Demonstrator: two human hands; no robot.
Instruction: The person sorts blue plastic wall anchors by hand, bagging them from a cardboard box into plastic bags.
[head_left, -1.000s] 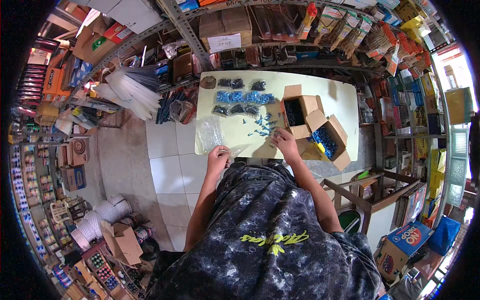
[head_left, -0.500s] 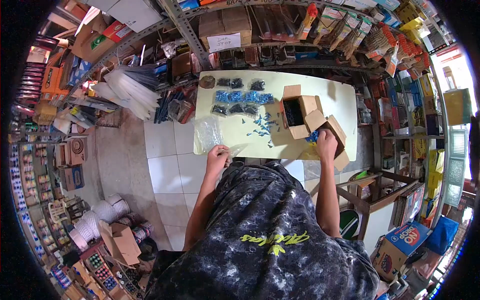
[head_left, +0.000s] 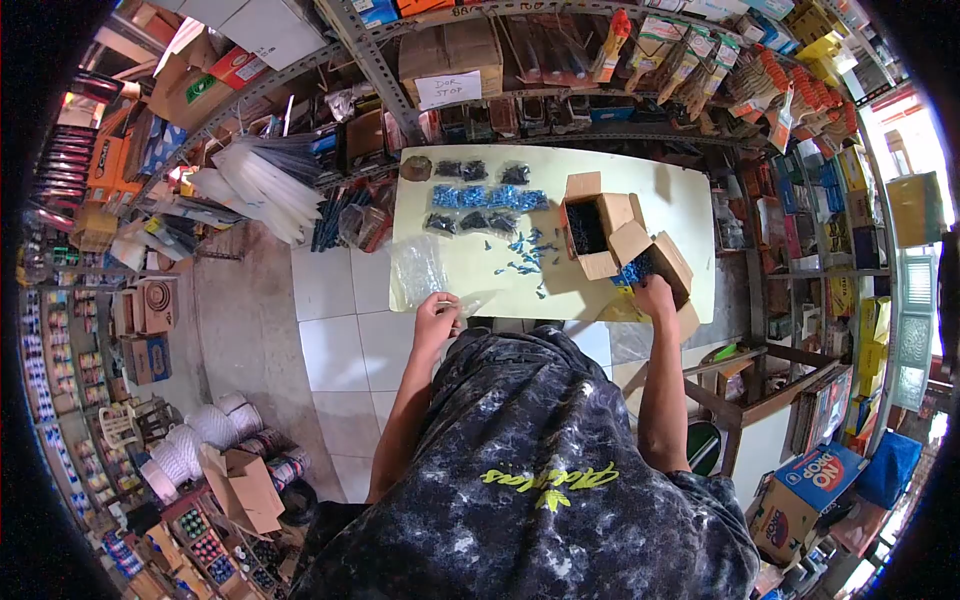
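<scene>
My left hand point(head_left: 437, 318) is closed on a small clear plastic bag point(head_left: 478, 303) at the table's front edge. At the right, my right hand point(head_left: 656, 297) is at the mouth of an open cardboard box point(head_left: 676, 262) lying tilted, with small blue plastic pieces point(head_left: 634, 270) inside. Its fingertips are hidden among those pieces. Loose blue pieces point(head_left: 527, 250) lie scattered on the pale table point(head_left: 600, 165). Filled bags of blue pieces point(head_left: 488, 196) form a row, between bags of black pieces point(head_left: 462, 170) behind and more dark bags in front.
A second open cardboard box point(head_left: 592, 225), holding dark pieces, stands beside the tilted one. Flat clear plastic bags point(head_left: 418, 270) lie at the table's left. A round brown object point(head_left: 416, 168) sits at the back left corner. Loaded metal shelves point(head_left: 560, 90) surround the table.
My right hand has drawn slightly toward me at the box mouth, and more of the blue pieces inside shows. My left hand stays nearly in place with the bag.
</scene>
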